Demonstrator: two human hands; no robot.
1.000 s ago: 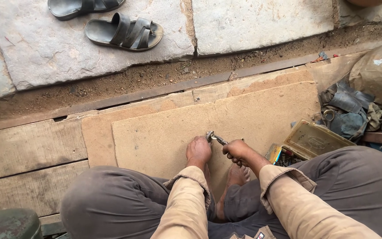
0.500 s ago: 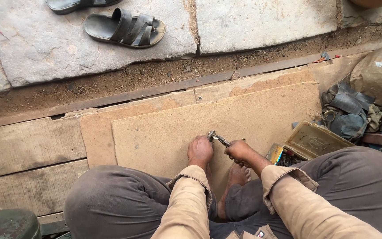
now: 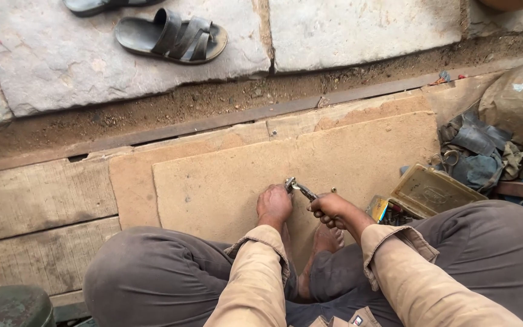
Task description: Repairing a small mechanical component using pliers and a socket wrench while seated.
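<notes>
I sit cross-legged on a tan board (image 3: 225, 181) laid over wooden planks. My right hand (image 3: 329, 210) grips the handles of metal pliers (image 3: 298, 188), whose jaws point up and left. My left hand (image 3: 273, 204) rests fist-like on the board right beside the jaws; what it pinches is hidden under the fingers. A bare foot (image 3: 325, 239) shows below both hands. Both sleeves are tan, the trousers grey.
An open metal tool tin (image 3: 434, 192) with small parts lies to the right. Dark rags and straps (image 3: 473, 151) and a brown sack (image 3: 522, 103) sit at the far right. Sandals (image 3: 171, 39) lie on stone slabs beyond. A dark green container (image 3: 10, 306) is at the bottom left.
The hands and pliers stay at the same spot on the board. The view has shifted slightly downward and to the right; the sandals sit higher in the frame.
</notes>
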